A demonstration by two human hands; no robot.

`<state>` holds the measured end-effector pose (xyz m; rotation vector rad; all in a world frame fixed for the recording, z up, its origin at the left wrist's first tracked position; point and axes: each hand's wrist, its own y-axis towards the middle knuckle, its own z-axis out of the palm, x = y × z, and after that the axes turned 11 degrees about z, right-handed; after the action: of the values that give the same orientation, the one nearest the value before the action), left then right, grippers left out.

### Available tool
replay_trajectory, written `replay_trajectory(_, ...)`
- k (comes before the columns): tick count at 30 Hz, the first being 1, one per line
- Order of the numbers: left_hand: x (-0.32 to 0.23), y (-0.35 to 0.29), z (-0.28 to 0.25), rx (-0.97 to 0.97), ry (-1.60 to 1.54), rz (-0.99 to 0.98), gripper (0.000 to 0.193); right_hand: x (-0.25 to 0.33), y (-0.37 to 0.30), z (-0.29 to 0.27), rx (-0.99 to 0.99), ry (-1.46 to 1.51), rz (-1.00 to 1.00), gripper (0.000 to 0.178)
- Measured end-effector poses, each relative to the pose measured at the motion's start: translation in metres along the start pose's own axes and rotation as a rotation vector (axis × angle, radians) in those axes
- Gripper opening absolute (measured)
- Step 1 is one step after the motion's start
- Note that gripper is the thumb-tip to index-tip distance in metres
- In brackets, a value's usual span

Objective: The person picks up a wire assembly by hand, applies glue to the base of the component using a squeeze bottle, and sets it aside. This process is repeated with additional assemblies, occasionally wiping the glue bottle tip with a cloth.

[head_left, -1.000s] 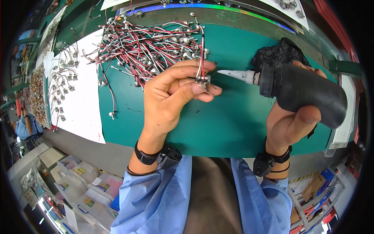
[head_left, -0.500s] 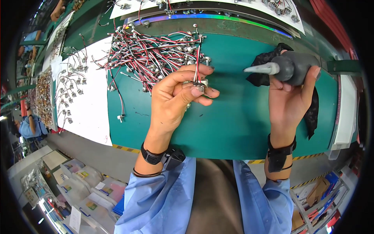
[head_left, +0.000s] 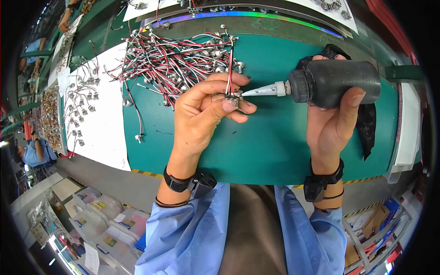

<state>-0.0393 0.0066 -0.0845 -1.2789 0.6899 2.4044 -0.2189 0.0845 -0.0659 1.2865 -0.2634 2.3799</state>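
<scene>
The left hand [head_left: 195, 117] pinches a small wired potentiometer [head_left: 233, 98] at its fingertips. The thumb [head_left: 224, 107] presses on the near side of the part, its tip just below the wire joints; the other fingers curl behind, two of their tips showing past it to the right. The index finger reaches across behind the wires [head_left: 230, 68], which rise almost upright from the part in red, white and black, ending in a small plug near the pile.

The right hand [head_left: 331, 126] grips a black squeeze bottle [head_left: 346, 82] lying on its side in the air. Its thumb lies along the lower front of the bottle and two fingertips show over the top edge. The pale tapered nozzle [head_left: 266, 90] points left, its tip at the potentiometer's right side; whether they touch cannot be told.

Beyond the left hand, a tangled pile of wired potentiometers [head_left: 176, 64] lies on the green mat [head_left: 275, 151]. More parts sit on white paper [head_left: 107, 128] to the left, and a crumpled black cloth [head_left: 368, 137] lies behind and beside the right hand.
</scene>
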Motion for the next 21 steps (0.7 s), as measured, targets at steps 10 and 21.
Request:
replay_trajectory(10,-0.0021,-0.0002,-0.0005,0.011,-0.061,-0.015,0.017,-0.0032,-0.0022,0.0033,-0.015,-0.034,-0.011,0.056)
replay_trajectory(21,0.0011,0.0016,-0.0009,0.021,-0.071,0.009,0.018,0.0045,0.0015,0.0021,-0.005,0.185,0.158,0.052)
